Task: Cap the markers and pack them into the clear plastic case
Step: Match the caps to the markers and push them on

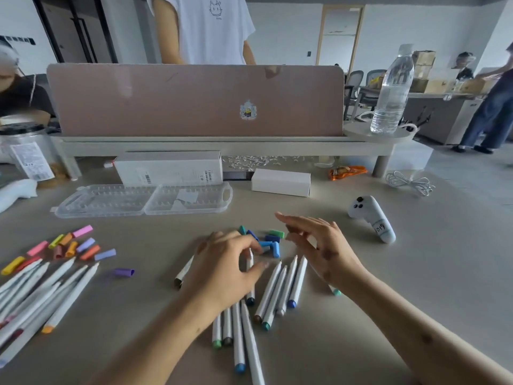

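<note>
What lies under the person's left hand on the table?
White markers stick out from beneath the left hand, which seems to pinch one marker. Their middles are covered, so whether any caps lie beneath cannot be seen.

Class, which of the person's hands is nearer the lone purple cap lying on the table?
Left. The left hand, pinching a white marker, is to the right of the purple cap; the right hand hovers farther right, open.

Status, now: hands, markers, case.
Left hand pinches a marker; right hand open above blue caps. Other markers uncapped, loose on table. Case open, no markers inside.
</note>
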Tool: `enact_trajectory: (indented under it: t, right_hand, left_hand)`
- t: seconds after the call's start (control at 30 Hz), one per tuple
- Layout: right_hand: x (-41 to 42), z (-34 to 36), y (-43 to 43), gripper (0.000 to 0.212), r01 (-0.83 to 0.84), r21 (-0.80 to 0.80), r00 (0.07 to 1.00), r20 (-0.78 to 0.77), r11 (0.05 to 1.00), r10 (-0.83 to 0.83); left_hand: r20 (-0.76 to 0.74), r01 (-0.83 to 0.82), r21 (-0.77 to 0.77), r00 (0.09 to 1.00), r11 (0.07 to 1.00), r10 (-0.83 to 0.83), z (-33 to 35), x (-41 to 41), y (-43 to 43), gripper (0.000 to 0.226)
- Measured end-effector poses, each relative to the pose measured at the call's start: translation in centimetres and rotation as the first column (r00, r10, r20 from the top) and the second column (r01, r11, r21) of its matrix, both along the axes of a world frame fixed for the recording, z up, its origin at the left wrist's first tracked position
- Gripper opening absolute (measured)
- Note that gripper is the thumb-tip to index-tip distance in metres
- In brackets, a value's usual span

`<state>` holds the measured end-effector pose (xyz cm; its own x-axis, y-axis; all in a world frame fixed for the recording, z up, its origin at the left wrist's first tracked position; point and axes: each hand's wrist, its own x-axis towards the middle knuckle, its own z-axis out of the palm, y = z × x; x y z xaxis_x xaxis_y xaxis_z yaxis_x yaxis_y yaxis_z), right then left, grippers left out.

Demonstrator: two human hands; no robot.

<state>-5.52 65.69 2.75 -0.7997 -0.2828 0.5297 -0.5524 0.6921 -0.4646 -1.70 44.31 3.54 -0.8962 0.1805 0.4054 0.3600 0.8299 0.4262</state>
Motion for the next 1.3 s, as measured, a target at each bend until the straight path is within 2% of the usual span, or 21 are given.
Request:
enact_trajectory:
  t: [0.07,0.13,0.23,0.4,0.57,0.8,0.9,1.07,1.17,1.3]
  right_hand:
    - [0.0,-0.5,0.2,0.037,0.017,-0.081,0.999,0.038,0.997,-0.014]
    - [0.0,-0.8,0.3,0.027,0.032,-0.186,0.988,0.152,0.982,-0.003]
    - [-0.1,-1.3,0.6,0.011,0.01,-0.383,0.956,0.274,0.924,0.103]
    - [-0.4,-1.9,0.8,0.009,0.024,-0.585,0.931,0.308,0.811,0.194]
    - [-0.5,-1.9,0.5,0.01,0.073,-0.626,0.912,0.358,0.776,0.203]
    - [-0.6,-2.2,0.8,0.01,0.104,-0.619,0.925,0.348,0.779,0.153]
    - [-0.6,-2.1,1.0,0.01,0.121,-0.625,0.932,0.34,0.771,0.13]
    - [-0.7,-1.9,1.1,0.009,0.129,-0.709,0.939,0.312,0.693,0.145]
    - [-0.6,-1.8,1.0,0.008,0.128,-0.727,0.941,0.304,0.675,0.148]
    - [-0.4,-1.7,0.8,0.008,0.109,-0.707,0.943,0.295,0.698,0.152]
  left_hand:
    - [0.029,0.029,-0.039,0.999,0.999,-0.028,-0.2,0.4,0.4,0.025]
    - [0.061,0.041,-0.064,0.997,0.997,-0.037,-0.4,0.6,0.7,0.029]
    - [0.095,0.039,-0.086,0.995,0.996,-0.03,-0.8,0.7,0.8,0.031]
    - [0.154,0.045,-0.115,0.988,0.992,-0.027,-1.5,0.6,1.4,0.031]
    - [0.156,0.025,-0.124,0.988,0.992,-0.005,-1.7,0.7,1.9,0.035]
    - [0.109,-0.005,-0.109,0.994,0.994,0.017,-2.1,0.8,2.3,0.018]
    - [0.111,-0.033,-0.014,0.993,0.999,0.034,-1.8,1.1,2.5,0.014]
    - [0.13,-0.017,0.282,0.991,0.959,-0.02,-0.8,1.2,2.6,0.008]
    - [0.113,-0.021,0.33,0.993,0.944,-0.018,-0.6,1.2,2.5,0.011]
    - [0.119,-0.027,0.343,0.993,0.939,-0.015,-0.7,1.1,2.3,0.01]
